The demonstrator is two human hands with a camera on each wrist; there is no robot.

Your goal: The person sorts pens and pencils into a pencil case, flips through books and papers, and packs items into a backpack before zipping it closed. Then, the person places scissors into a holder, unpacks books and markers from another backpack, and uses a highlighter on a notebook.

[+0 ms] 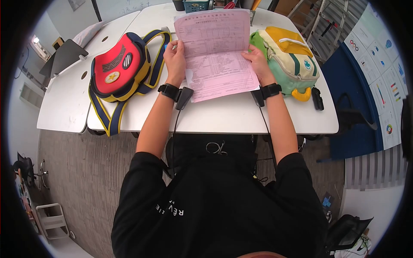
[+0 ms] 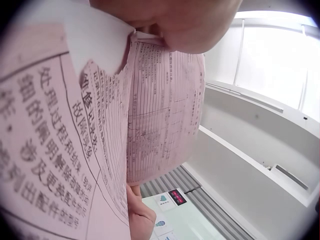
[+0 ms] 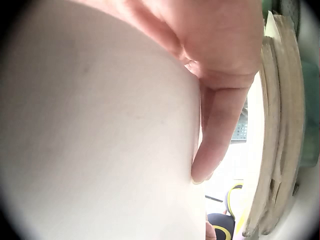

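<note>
Paper, pink, densely printed with lines and tables, held raised over the white worktop, crease running across its middle; take it as centre of the clock face, head view. Ragged tear along one edge, seen from the left wrist.

Left hand at 10 o'clock: grip closed on the paper's edge, thumb and curled fingers pinching. Right hand at 3 o'clock: same sort of grip, nearly closed, thumb over the margin beside the crease. Black bands on both wrists.

Further out, 9 o'clock: red backpack with navy-and-yellow straps, star badge on front. At 3 o'clock: cream-and-green fabric backpack, yellow flap on top. Small black object just beside it, 4 o'clock. Teal plastic basket near 11 o'clock, beyond the sheet's top edge.
</note>
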